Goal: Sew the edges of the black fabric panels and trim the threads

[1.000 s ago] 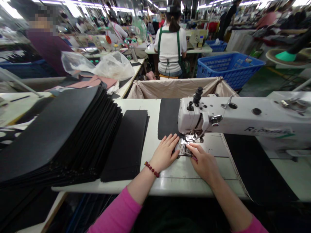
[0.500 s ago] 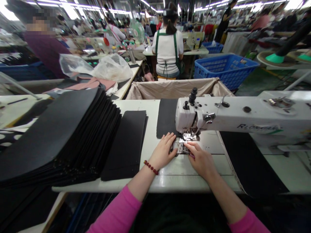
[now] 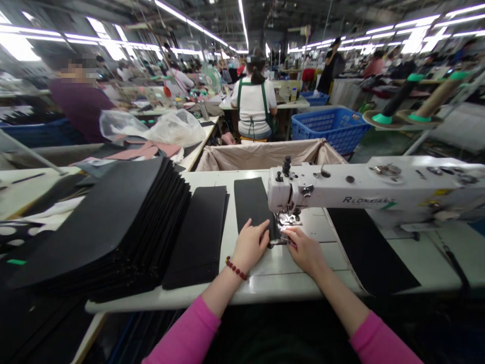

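Observation:
A black panel (image 3: 250, 199) lies on the sewing table, its right edge beside the presser foot (image 3: 290, 220) of a white sewing machine (image 3: 326, 184). My left hand (image 3: 250, 245), with a red bead bracelet (image 3: 235, 268) at the wrist, rests on the panel's near end, fingers spread. Just in front of the foot, my right hand (image 3: 306, 250) has its fingers drawn together by the panel's near corner. What they pinch, if anything, is too small to make out. Left of my hands lies a low pile of black panels (image 3: 197, 232).
A tall stack of black panels (image 3: 94, 212) stands at the left. Another black piece (image 3: 367, 247) lies right of the machine bed. Behind the table are a cloth-lined bin (image 3: 261, 154), a blue basket (image 3: 329, 126) and a seated co-worker (image 3: 253, 101). Thread cones (image 3: 401, 98) stand at right.
The black panel has come nearer to me and now reaches beside the presser foot. My left hand has shifted slightly left onto it. The camera view has tilted up.

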`<state>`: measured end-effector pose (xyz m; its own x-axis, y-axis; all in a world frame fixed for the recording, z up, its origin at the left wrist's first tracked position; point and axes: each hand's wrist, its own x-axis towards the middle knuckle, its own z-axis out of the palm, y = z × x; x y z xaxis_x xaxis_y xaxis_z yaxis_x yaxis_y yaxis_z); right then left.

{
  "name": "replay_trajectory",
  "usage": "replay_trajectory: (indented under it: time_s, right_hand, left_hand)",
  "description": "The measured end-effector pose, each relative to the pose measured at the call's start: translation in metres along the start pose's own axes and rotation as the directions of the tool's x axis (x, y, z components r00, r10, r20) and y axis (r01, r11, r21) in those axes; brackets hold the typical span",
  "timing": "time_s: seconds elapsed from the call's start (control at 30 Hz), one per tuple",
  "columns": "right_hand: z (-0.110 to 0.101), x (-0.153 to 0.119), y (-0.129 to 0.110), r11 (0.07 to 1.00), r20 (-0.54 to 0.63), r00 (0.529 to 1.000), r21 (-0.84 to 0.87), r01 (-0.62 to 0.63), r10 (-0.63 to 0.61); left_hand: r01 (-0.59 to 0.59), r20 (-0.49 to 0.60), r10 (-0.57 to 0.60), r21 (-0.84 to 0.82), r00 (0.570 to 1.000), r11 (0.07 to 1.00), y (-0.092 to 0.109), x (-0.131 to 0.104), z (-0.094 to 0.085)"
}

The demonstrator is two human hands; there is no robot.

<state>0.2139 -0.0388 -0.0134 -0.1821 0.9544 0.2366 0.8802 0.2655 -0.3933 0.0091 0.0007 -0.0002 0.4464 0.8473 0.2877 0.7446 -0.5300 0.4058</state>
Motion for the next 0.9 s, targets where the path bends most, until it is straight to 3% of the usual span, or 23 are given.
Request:
replay_trajectory:
  time_s: [0.1,0.23,0.33,0.43,0.53,0.6,0.7,0.8,0.9]
  right_hand:
    - [-0.003,-0.001,-0.002,1.0,-0.028,1.0,0.013,0.013,-0.013]
    - [-0.005,-0.003,-0.002,0.999,-0.068,0.998,0.04,-0.003,0.006]
    - [-0.008,-0.006,-0.002,0.996,-0.079,0.997,0.087,-0.001,0.007]
    - [-0.016,-0.007,-0.007,0.983,-0.046,0.997,0.173,0.063,-0.056]
    - [-0.031,-0.011,-0.019,0.939,0.015,0.985,0.303,0.161,-0.173]
    - [-0.044,-0.018,-0.028,0.86,0.1,0.967,0.485,0.16,-0.236]
    - [-0.062,-0.036,-0.031,0.725,0.257,0.929,0.688,0.017,-0.265]
    - [-0.072,-0.061,-0.016,0.709,0.322,0.938,0.691,-0.139,-0.13]
    - [-0.078,-0.087,0.008,0.708,0.343,0.937,0.647,-0.284,0.063]
  left_hand:
    - [-0.037,0.021,0.037,0.045,0.999,0.998,0.019,-0.027,-0.006]
    - [-0.125,0.191,0.098,0.133,0.977,0.983,0.042,-0.075,-0.003]
    - [-0.129,0.305,0.082,0.137,0.949,0.982,0.059,-0.102,-0.014]
    - [-0.051,0.383,0.053,-0.013,0.922,0.999,0.072,-0.115,-0.051]
    - [0.151,0.363,-0.04,-0.281,0.931,0.948,0.074,-0.117,-0.107]
    - [0.308,0.334,-0.166,-0.436,0.928,0.846,0.069,-0.116,-0.141]
    - [0.497,0.339,-0.366,-0.647,0.867,0.578,0.057,-0.114,-0.171]
    - [0.528,0.356,-0.469,-0.791,0.808,0.309,0.045,-0.114,-0.175]
    - [0.515,0.392,-0.476,-0.843,0.787,0.157,0.038,-0.11,-0.167]
